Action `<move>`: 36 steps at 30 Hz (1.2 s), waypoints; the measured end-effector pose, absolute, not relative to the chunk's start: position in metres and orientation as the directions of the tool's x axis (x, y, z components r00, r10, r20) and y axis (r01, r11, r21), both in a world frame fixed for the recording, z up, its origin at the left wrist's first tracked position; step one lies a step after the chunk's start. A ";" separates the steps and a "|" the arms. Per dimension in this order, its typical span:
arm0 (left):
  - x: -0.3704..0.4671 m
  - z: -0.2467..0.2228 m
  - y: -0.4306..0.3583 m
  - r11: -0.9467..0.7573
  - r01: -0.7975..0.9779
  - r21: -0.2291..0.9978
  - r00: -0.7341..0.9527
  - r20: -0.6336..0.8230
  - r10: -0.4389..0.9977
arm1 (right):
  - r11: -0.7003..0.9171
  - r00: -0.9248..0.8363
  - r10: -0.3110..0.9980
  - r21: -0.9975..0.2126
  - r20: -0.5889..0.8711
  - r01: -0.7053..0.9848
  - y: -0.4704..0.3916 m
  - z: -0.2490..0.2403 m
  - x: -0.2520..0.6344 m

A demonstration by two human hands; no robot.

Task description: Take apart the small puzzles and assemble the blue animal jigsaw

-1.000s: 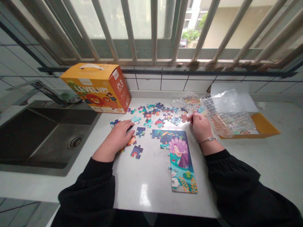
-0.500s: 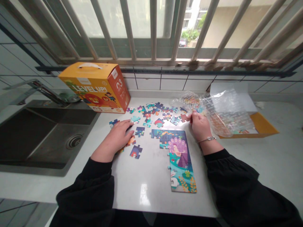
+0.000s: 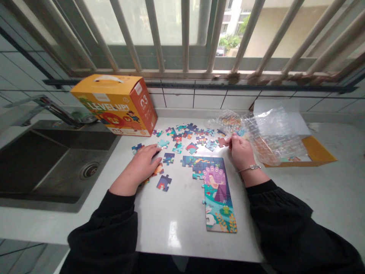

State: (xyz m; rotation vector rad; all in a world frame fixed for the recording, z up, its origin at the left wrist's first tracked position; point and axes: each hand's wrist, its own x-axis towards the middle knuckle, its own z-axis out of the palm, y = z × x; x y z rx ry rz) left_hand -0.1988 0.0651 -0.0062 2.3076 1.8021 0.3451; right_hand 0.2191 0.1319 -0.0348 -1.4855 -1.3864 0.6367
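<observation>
My left hand (image 3: 146,161) lies palm down on the counter, fingers stretched out, partly covering an orange puzzle piece (image 3: 158,169). Just right of it are a dark blue piece (image 3: 169,158) and a dark piece with a red figure (image 3: 164,183). My right hand (image 3: 241,149) is closed in a pinch on the edge of a reddish-brown puzzle piece (image 3: 221,142). Between my hands lies the joined part of the puzzle (image 3: 218,194), with a purple peacock, a frog and a rabbit. Several loose pieces (image 3: 191,148) are spread behind it.
An orange carton (image 3: 114,106) stands at the back left, beside a dark sink (image 3: 65,163) with a faucet (image 3: 48,108). Clear plastic wrap (image 3: 259,133) lies over an open box (image 3: 321,150) at the right. Window bars (image 3: 185,38) rise behind the counter.
</observation>
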 end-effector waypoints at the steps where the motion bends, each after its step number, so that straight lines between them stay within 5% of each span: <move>1: -0.199 -0.006 0.065 -0.238 0.926 0.293 0.230 0.062 0.971 | 0.125 0.212 0.947 -0.887 0.240 0.444 0.132 -0.035 0.219; 27: -0.175 0.004 0.068 -0.306 0.872 0.382 0.247 0.197 0.949 | 0.118 0.218 0.948 -0.892 0.232 0.436 0.133 -0.035 0.218; 36: -0.082 0.034 0.147 -0.308 0.940 0.148 0.308 0.021 0.951 | 0.119 0.215 0.950 -0.898 0.227 0.424 0.133 -0.034 0.217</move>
